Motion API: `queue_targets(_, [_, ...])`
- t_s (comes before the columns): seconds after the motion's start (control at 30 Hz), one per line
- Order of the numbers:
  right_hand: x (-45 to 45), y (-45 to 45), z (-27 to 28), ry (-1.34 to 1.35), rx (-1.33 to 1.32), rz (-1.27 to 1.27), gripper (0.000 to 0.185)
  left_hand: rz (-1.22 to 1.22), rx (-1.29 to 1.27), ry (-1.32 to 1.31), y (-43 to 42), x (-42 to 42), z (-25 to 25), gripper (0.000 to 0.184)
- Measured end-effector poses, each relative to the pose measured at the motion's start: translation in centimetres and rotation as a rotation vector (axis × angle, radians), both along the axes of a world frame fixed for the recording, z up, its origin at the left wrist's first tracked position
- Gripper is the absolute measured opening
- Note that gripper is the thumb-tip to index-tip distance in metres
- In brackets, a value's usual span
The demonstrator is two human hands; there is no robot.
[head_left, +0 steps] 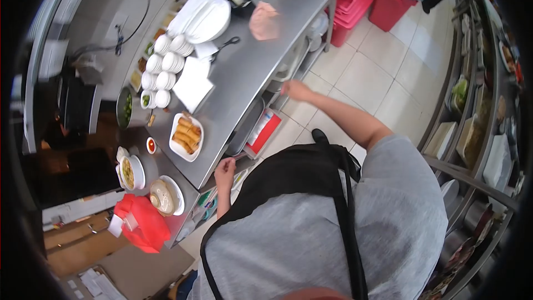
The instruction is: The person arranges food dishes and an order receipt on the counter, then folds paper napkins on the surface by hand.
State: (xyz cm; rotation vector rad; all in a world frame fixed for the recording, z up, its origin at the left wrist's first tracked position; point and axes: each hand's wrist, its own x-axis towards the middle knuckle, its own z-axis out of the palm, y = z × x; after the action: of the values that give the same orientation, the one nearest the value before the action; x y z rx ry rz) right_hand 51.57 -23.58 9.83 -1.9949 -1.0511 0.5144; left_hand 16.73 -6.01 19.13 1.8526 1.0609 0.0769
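Observation:
My left hand [225, 170] is at the front edge of the steel table [239, 91], its fingers curled together and nothing visible in them. Farther along that edge, beside the lower shelf, is my right hand [297, 90], blurred, its fingers too smeared to read. A white dish of golden fried rolls [186, 136] lies on the table nearest my left hand. Stacks of small white cups [172, 62], white paper sheets [193, 86], black scissors [229, 42], white oval plates [211, 21] and a pink cloth [265, 21] are on the same table.
A small cup of red sauce [151, 145], a soup bowl [132, 172], a lidded pot [162, 197] and a red plastic bag [143, 225] are at the left end. Red bins [391, 5] stand on the tiled floor. Loaded shelving [472, 178] lines the right side.

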Motion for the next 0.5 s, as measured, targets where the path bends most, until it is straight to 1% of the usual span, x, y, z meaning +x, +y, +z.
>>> queue_targets(0.07, [6.9, -0.8, -7.2, 0.03, -0.112, -0.168, 0.014, -0.08, 0.068, 0.095, 0.2, -0.2, -3.6, 0.027])
queue_targets(0.1, [8.2, -2.3, -5.1, 0.193, -0.047, -0.303, 0.015, -0.139, 0.125, 0.163, 0.0, -0.4, -4.2, 0.028])
queue_targets(0.13, [10.0, -3.1, -4.4, 0.279, -0.01, -0.373, 0.016, -0.153, 0.139, 0.176, -0.7, 0.2, -3.4, 0.028])
queue_targets(0.17, [11.9, -3.8, -4.3, 0.363, 0.033, -0.445, 0.017, -0.168, 0.166, 0.328, -1.4, 0.7, -2.5, 0.029])
queue_targets(0.2, [13.9, -3.4, -5.9, 0.498, 0.123, -0.478, 0.019, -0.177, 0.192, 0.481, -2.1, 1.0, -1.6, 0.03])
queue_targets(0.27, [17.4, -2.3, -8.8, 0.648, 0.221, -0.504, 0.022, -0.202, 0.243, 0.52, -2.0, -0.3, -2.1, 0.029])
queue_targets(0.3, [18.8, -1.6, -9.9, 0.814, 0.235, -0.577, 0.024, -0.223, 0.281, 0.547, -1.4, -1.6, -2.8, 0.029])
queue_targets(0.33, [19.0, -1.4, -9.2, 0.975, 0.252, -0.642, 0.025, -0.22, 0.292, 0.56, -0.6, -3.7, -4.1, 0.029])
queue_targets(0.37, [19.2, -1.2, -8.5, 1.13, 0.273, -0.721, 0.026, -0.206, 0.29, 0.578, -0.4, -5.0, -4.3, 0.029])
queue_targets(0.4, [19.1, -0.7, -8.6, 1.142, 0.276, -0.713, 0.026, -0.198, 0.279, 0.595, -0.3, -5.9, -4.3, 0.029])
queue_targets(0.47, [19.2, 0.6, -9.1, 1.237, 0.414, -0.829, 0.025, -0.182, 0.251, 0.632, -0.8, -6.5, -3.4, 0.029])
queue_targets(0.5, [19.3, 1.2, -9.3, 1.24, 0.42, -0.82, 0.025, -0.18, 0.24, 0.64, -1.0, -6.7, -2.9, 0.03])
